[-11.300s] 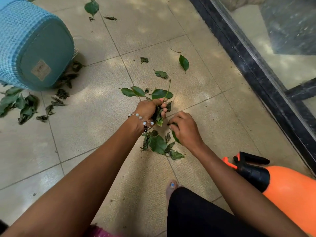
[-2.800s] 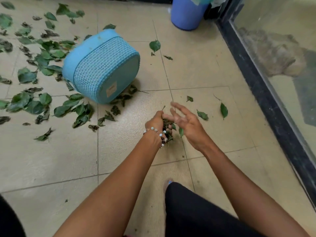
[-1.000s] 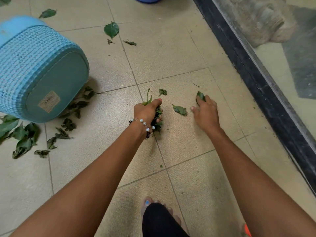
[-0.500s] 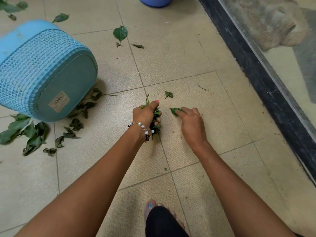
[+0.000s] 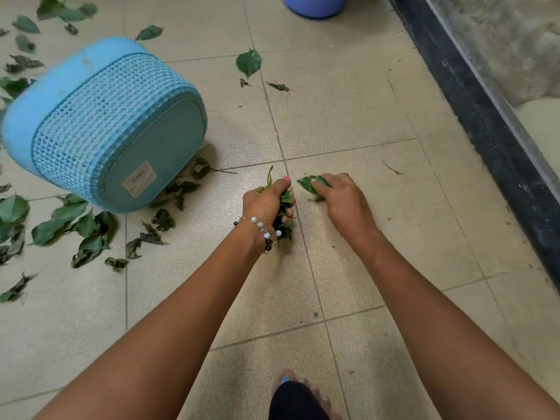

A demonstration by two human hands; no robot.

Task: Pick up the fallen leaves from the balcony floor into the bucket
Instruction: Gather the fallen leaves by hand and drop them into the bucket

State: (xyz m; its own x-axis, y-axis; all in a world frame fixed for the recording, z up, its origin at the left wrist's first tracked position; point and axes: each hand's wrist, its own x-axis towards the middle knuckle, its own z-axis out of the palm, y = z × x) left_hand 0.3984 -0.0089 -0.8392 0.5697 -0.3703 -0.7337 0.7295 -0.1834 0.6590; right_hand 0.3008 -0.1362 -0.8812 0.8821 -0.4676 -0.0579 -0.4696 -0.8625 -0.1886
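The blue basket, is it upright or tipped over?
Tipped over. The blue basket lies on its side on the floor, its labelled base facing the camera.

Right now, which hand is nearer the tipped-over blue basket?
Left. The left hand, gripping a bunch of leaves, is just right of the basket; the right hand is farther right, holding a leaf.

Home balcony — tiled floor (image 5: 348, 122), glass door (image 5: 515, 56)

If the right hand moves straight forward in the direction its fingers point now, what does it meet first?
The right hand points up-left, with a green leaf under its fingertips. Beyond that is bare beige tiled floor; a small dark leaf scrap lies roughly in line, though depth is unclear.
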